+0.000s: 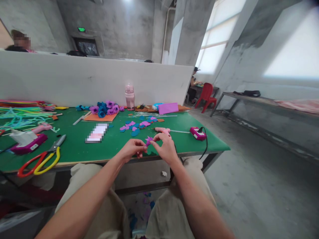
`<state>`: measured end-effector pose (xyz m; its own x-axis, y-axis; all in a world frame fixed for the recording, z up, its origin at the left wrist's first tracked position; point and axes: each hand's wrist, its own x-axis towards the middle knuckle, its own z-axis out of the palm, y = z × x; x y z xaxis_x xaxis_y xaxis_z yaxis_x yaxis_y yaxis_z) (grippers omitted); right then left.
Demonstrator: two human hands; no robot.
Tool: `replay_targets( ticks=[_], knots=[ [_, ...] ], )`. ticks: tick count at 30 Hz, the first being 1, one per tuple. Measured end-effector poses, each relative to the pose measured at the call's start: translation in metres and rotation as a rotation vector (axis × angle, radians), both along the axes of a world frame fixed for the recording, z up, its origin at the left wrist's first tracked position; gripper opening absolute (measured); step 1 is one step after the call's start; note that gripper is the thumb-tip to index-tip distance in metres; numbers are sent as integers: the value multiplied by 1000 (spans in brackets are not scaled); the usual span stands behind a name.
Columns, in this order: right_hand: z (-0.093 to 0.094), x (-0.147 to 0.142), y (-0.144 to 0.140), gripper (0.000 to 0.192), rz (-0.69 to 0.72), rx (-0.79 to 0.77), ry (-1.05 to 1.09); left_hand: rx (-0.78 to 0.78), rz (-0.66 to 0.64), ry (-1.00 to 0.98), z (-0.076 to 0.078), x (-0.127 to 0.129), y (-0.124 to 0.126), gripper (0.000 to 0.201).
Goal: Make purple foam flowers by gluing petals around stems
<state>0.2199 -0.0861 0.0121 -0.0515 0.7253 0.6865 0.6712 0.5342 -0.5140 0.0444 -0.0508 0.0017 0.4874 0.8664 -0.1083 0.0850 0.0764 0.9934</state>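
Pinching a purple flower (149, 141), apparently part-built, between fingertips of left hand (134, 147) and right hand (164, 145), over near edge of table (79, 149).
Seemingly finished: bunched flowers (102, 109), at ten o'clock from it; seemingly unused: loose petals (145, 123), at eleven.

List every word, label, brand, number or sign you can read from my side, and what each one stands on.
No text reads clearly enough to quote.
Green wall sign: lit characters, too small and blurred.
Right magenta socket: white label, too small.
Left magenta socket: white label, too small.
Phone: screen pixelated, unreadable.
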Motion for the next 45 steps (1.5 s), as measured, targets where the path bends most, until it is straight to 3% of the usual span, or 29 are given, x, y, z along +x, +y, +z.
replay_targets(
  ticks=[17, 22, 29, 35, 38, 41, 45],
  knots=[
    [2, 3, 1, 5, 123, -8, -31, 19, -10, 18, 0, -1, 1, 27],
    [3, 1, -2, 6, 103, -1, -80, 21, -19, 17, 1, 0, 0, 26],
    [8, -3, -9, 10, -36, 152, -351, -5, -25, -2, 1, -1, 1, 27],
    [8, -4, -11, 12, -51, 193, -384, -19, -32, -19, 1, -2, 1, 27],
    [10, -4, -12, 7, 14, 184, -214, 13, 3, -68, 2, -1, 0, 26],
    [12, -1, -10, 12, 80, 125, 147, 166, 146, -127, 5, 1, 1, 23],
    [8, 0, -2, 14, 139, -148, 619, 401, 343, -141, 8, 2, 2, 15]
  ],
)
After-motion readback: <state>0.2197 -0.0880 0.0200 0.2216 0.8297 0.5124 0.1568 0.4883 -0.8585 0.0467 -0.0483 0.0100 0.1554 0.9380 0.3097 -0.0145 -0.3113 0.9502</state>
